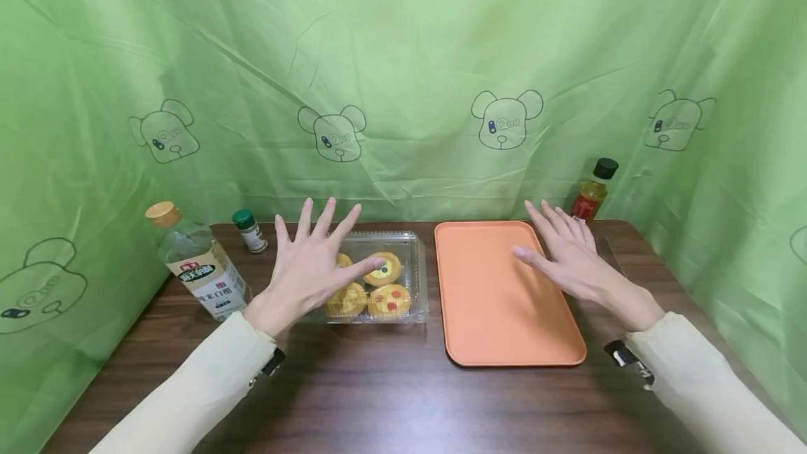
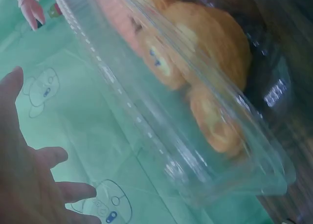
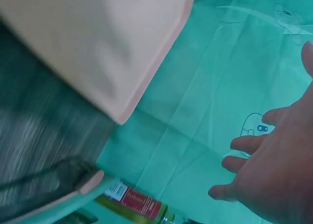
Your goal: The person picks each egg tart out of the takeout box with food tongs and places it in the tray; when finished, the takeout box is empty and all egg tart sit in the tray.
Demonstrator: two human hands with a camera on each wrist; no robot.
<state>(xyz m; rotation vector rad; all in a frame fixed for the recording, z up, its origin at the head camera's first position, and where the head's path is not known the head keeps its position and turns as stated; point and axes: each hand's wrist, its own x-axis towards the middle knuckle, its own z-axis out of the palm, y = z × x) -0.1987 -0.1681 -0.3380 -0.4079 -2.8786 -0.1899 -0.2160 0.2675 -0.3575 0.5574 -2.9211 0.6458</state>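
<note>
My left hand [image 1: 305, 265] is spread with straight fingers above the left side of a clear plastic box [image 1: 417, 247]. Several round golden pastries [image 1: 389, 300], some with red or dark dots on top, sit in the box, partly hidden by that hand. In the left wrist view the fingers stay apart from the box wall [image 2: 195, 175]. To the right, my right hand [image 1: 570, 258] hovers, fingers extended, over the right edge of an orange tray [image 1: 504, 300]. Nothing is held by either hand.
A large white-vinegar bottle [image 1: 211, 279] and a small green-capped shaker [image 1: 250, 231] stand on the left. At the back right is a black-capped bottle [image 1: 591, 195] with a red label. A printed green curtain [image 1: 410, 54] surrounds the dark wooden table [image 1: 378, 391].
</note>
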